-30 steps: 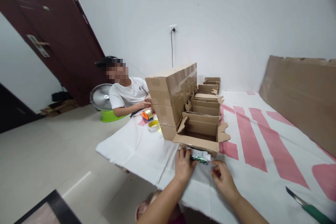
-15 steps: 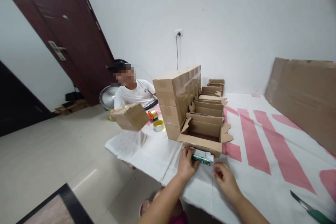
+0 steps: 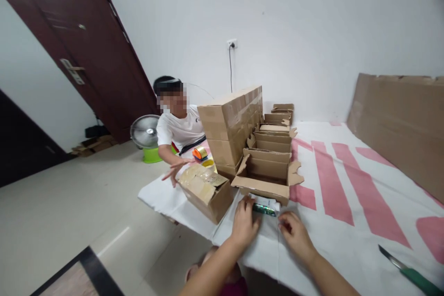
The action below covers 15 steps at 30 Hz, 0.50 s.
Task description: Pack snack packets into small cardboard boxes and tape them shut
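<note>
My left hand [image 3: 244, 221] is closed around one end of a green-and-white tube [image 3: 265, 207], probably toothpaste, with a white cap at its right end. The tube lies at the front wall of the nearest open carton [image 3: 265, 188]. By the cap end is my right hand [image 3: 294, 233], its fingers loosely curled and a little apart, with nothing visible in them. To the left, a taped carton [image 3: 206, 192] sits tilted on the table edge, and a co-worker's spread hand [image 3: 176, 170] is beside it.
Stacked sealed cartons [image 3: 222, 129] rise behind the taped one, with tape rolls [image 3: 200, 152] to their left. More open cartons [image 3: 272, 141] run back toward the wall. A green-handled knife [image 3: 405, 270] lies at the right front. A large cardboard sheet [image 3: 398, 120] leans at the right.
The co-worker has put the taped carton down on the table's left edge and let go of it. My left hand stays on the tube; my right hand has hardly moved.
</note>
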Tool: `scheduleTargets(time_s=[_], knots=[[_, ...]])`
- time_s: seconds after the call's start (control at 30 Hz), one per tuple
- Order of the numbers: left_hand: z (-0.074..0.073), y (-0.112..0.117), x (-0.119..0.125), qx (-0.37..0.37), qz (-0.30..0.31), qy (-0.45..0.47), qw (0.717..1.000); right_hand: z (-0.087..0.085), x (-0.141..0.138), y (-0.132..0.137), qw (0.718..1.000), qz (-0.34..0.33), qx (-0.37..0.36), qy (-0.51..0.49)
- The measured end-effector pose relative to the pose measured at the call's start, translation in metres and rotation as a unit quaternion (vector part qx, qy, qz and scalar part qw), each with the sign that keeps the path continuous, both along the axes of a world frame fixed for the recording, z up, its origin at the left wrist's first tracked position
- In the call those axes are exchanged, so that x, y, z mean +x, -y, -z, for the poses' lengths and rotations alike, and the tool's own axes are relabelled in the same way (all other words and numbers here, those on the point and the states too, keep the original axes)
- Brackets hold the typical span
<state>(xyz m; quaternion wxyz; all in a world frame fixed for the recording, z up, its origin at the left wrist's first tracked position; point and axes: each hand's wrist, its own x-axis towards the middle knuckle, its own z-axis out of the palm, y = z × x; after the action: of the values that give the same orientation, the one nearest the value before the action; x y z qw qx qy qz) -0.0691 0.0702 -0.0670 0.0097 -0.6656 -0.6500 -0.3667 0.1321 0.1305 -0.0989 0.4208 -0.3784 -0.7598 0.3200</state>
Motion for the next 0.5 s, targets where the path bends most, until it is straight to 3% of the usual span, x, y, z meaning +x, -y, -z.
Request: scheduleTargets(time_s=[0.1,0.17,0.2,0.3,0.37,0.43,0.5], knots=[[-0.014,0.036,0.001,0.014,0.082,-0.069,0.994,-0.001,0.000,0.000,1.000,-0.002,-0.006,-0.003],[-0.034,0.054,-0.012,0.043,0.129,-0.107,0.985,-0.001,0.000,0.000,1.000,-0.005,-0.007,0.001],[-0.047,0.057,-0.025,0.069,0.122,-0.109,0.984,-0.001,0.000,0.000,1.000,-0.009,-0.006,0.003],[-0.091,0.045,-0.089,0.175,-0.041,-0.018,0.983,-0.002,0.001,0.000,1.000,-0.020,-0.008,0.010],[-0.118,0.028,-0.144,0.201,-0.180,0.099,0.958,-0.003,0.000,0.001,1.000,-0.021,-0.009,0.010],[-0.136,0.012,-0.190,0.156,-0.319,0.258,0.899,-0.005,-0.001,0.001,1.000,-0.017,-0.009,0.007],[-0.141,0.003,-0.218,0.109,-0.338,0.318,0.879,-0.006,-0.002,0.002,1.000,-0.014,-0.010,0.003]])
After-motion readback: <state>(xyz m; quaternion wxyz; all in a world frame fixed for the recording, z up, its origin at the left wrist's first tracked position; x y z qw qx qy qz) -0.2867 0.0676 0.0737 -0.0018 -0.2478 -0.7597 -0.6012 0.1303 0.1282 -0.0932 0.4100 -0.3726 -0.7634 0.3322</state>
